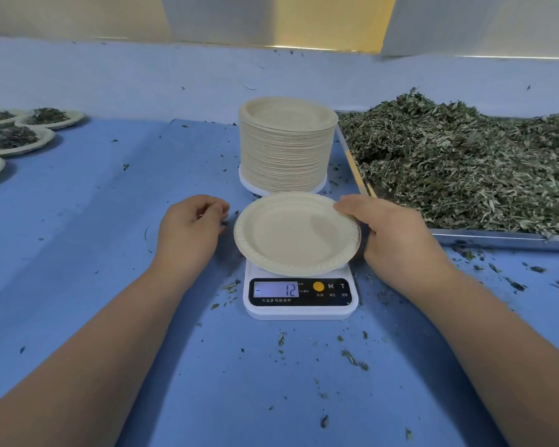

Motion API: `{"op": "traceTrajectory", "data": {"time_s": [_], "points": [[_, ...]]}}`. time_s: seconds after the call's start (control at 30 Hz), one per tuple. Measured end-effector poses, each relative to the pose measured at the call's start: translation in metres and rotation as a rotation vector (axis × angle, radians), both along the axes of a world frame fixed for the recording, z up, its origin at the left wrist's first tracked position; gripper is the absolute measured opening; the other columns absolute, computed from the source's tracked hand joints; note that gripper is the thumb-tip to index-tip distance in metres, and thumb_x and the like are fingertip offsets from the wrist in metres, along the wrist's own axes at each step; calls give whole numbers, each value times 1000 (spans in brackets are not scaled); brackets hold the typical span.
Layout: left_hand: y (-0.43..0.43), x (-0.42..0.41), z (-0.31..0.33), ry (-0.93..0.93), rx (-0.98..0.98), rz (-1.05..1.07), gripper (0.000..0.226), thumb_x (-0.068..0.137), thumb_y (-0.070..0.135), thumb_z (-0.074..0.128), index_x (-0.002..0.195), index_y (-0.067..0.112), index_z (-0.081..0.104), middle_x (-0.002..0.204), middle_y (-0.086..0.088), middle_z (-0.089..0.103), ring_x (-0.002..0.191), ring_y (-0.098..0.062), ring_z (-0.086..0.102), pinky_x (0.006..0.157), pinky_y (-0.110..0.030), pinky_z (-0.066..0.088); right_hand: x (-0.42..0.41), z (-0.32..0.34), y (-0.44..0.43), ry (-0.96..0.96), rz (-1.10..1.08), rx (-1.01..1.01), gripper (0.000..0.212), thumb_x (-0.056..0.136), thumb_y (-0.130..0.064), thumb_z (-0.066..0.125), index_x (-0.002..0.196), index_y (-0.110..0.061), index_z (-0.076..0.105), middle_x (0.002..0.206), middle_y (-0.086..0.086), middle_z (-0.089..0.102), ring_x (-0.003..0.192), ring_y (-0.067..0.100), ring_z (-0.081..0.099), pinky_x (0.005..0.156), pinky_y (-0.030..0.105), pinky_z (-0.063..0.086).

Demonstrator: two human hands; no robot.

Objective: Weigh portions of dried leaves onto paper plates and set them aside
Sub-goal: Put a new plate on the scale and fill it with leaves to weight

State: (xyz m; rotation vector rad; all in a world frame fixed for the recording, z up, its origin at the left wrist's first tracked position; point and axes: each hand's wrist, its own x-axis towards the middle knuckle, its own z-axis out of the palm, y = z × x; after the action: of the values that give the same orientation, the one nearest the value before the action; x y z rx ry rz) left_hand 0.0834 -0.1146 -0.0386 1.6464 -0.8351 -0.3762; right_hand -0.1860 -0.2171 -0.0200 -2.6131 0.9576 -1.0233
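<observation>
An empty cream paper plate (291, 233) sits slightly tilted over a small white kitchen scale (300, 309) whose display reads 12 after a dash. My right hand (391, 233) grips the plate's right rim. Left of the plate, not touching it, my left hand (191, 227) hovers over the blue table with its fingers loosely curled and nothing in it. Behind the scale stands a tall stack of paper plates (286, 150). A big heap of dried green leaves (465, 162) fills a metal tray (504, 240) at the right.
Several paper plates holding leaf portions (20, 137) lie at the far left edge. Loose leaf bits are scattered over the blue table cover (110, 221). A pale blue wall (175, 69) rises behind the table.
</observation>
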Motion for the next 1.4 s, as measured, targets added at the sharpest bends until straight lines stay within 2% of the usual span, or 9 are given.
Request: {"op": "traceTrajectory", "data": {"time_s": [0.2, 0.3, 0.43, 0.73, 0.83, 0.97, 1.1, 1.2, 1.4], "points": [[6, -8, 8, -24, 21, 0, 31, 73, 42, 50, 77, 23, 74, 79, 8, 75, 79, -7, 72, 85, -46, 62, -9, 5, -5, 21, -137, 51, 64, 82, 16, 45, 135, -15, 63, 131, 8, 65, 110, 28, 64, 100, 42, 51], [8, -9, 10, -41, 35, 11, 51, 62, 48, 48, 78, 3, 68, 84, -17, 69, 75, -29, 66, 86, -56, 60, -12, 3, -7, 29, -221, 2, 39, 98, -7, 49, 134, -16, 63, 101, 4, 68, 74, 19, 50, 71, 30, 43], [8, -10, 11, -33, 51, 0, 57, 60, 45, 49, 80, -5, 65, 89, -27, 67, 70, -27, 61, 86, -59, 56, -15, 2, -11, 136, -299, -3, 30, 106, -33, 38, 114, -17, 63, 81, 1, 64, 72, 26, 55, 61, 36, 41], [4, -9, 7, -73, 106, -62, 63, 59, 46, 46, 80, -11, 63, 72, -22, 58, 72, -17, 51, 71, -34, 44, -16, 10, -30, 178, -369, 155, 33, 107, -39, 32, 101, -16, 55, 73, 5, 58, 71, 30, 56, 61, 38, 41], [3, -9, 6, -77, 77, -60, 52, 68, 37, 47, 77, -11, 62, 81, -28, 66, 68, -24, 57, 68, -36, 48, -9, 19, -55, 233, -370, 255, 34, 107, -36, 32, 117, -13, 55, 99, 14, 62, 89, 34, 54, 75, 40, 43], [1, -5, 2, -71, 74, -52, 37, 72, 32, 46, 67, 2, 66, 71, -2, 74, 78, -27, 72, 80, -50, 59, 4, 26, -81, 511, -551, 430, 61, 104, -54, 27, 147, -12, 39, 152, 20, 39, 140, 39, 33, 108, 52, 35], [-2, -2, 1, -30, 77, -54, 32, 72, 32, 44, 64, 16, 71, 73, 4, 75, 79, -21, 72, 83, -48, 61, 16, 31, -83, 727, -520, 587, 51, 111, -31, 21, 149, 0, 35, 150, 25, 43, 132, 38, 47, 96, 36, 38], [-3, -2, 1, -41, 88, -53, 35, 72, 32, 43, 69, 11, 71, 73, 4, 75, 79, -20, 72, 83, -51, 60, 17, 33, -82, 818, -502, 568, 48, 110, -26, 24, 140, 0, 50, 147, 22, 48, 126, 34, 51, 105, 37, 40], [-4, -2, 2, -45, 70, -70, 46, 70, 32, 43, 82, -6, 66, 74, 2, 74, 75, -12, 72, 85, -53, 60, 8, 51, -92, 828, -509, 435, 39, 104, -30, 37, 110, -5, 67, 124, 17, 65, 105, 30, 64, 98, 46, 51]]}}
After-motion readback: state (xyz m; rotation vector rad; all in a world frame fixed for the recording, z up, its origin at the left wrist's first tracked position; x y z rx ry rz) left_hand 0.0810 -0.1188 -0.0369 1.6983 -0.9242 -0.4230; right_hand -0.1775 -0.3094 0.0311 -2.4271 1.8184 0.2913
